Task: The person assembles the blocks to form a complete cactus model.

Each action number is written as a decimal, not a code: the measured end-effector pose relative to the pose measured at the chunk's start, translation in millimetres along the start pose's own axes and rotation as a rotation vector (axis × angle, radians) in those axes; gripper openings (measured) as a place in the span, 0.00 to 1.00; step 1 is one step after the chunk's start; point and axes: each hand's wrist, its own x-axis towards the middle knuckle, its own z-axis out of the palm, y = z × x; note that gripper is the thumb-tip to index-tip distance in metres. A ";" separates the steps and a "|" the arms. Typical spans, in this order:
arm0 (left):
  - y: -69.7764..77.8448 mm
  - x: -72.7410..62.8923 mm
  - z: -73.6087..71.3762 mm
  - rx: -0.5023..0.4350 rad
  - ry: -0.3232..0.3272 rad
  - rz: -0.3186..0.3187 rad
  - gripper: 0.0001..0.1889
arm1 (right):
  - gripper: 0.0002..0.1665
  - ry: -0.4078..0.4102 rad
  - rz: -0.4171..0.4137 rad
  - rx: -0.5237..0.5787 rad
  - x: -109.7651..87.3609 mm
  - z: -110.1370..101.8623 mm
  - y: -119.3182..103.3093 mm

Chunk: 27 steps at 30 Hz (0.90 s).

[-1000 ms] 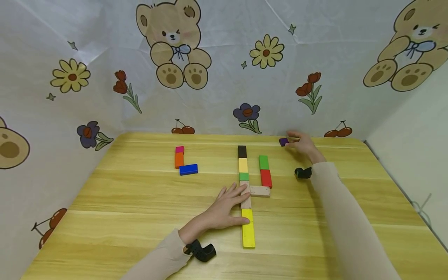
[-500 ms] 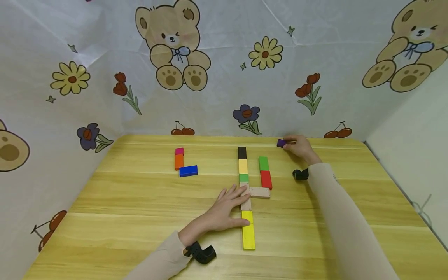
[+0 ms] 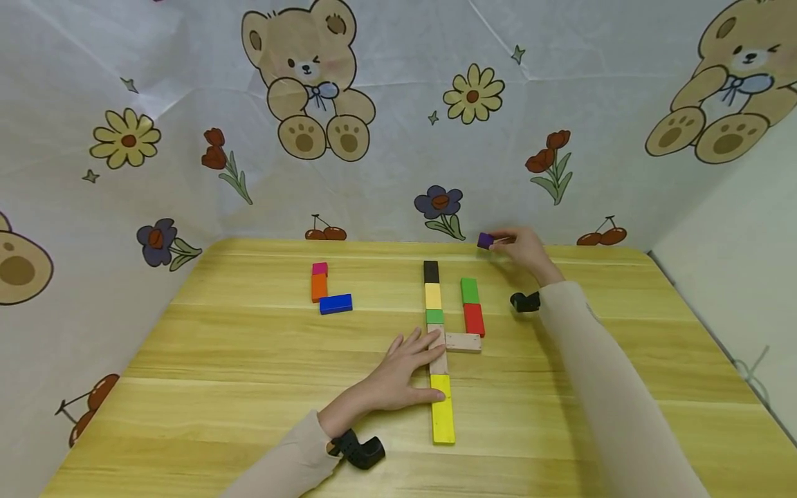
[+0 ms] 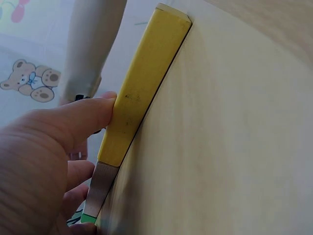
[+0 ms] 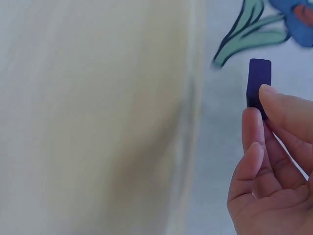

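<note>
Between thumb and fingertips, my right hand (image 3: 526, 252) pinches a small purple block (image 5: 259, 83); the right wrist view shows it raised off the table. My left hand (image 3: 398, 373) rests with spread fingers on a straight row of blocks, its thumb touching the long yellow block (image 3: 443, 415) and its fingers over pale wooden blocks (image 3: 438, 361). Farther up the row lie a small green block (image 3: 434, 316), a cream block (image 3: 432, 296) and a black block (image 3: 431, 272). Another pale block (image 3: 463, 342) juts right from the row, with a red block (image 3: 474, 319) and a green block (image 3: 470, 290) above it.
To the left on the wooden table (image 3: 218, 387) lie a pink block (image 3: 319, 268), an orange block (image 3: 319, 288) and a blue block (image 3: 335, 303), close together. A white sheet (image 3: 398, 138) printed with bears and flowers hangs behind the table's far edge.
My right hand has taken the purple block from the far edge and moved left with it, lifting it in the last half second. My left hand stays in place.
</note>
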 end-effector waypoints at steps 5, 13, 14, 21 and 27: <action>0.2 -0.3 -0.2 0.006 0.012 0.012 0.41 | 0.24 -0.029 -0.046 0.096 7.9 15.2 -32.6; 1.0 0.1 -1.8 0.002 0.001 0.011 0.41 | 0.24 -0.095 -0.055 0.198 15.7 45.8 -66.6; 1.3 0.5 -2.0 0.002 -0.002 0.007 0.41 | 0.24 -0.098 -0.060 0.194 17.0 49.1 -68.1; 0.8 1.9 -1.7 0.005 -0.006 0.013 0.41 | 0.23 -0.126 -0.077 0.107 21.9 64.0 -66.4; 0.4 0.8 -1.9 -0.001 -0.005 0.011 0.41 | 0.22 -0.144 -0.040 0.069 21.8 71.8 -62.7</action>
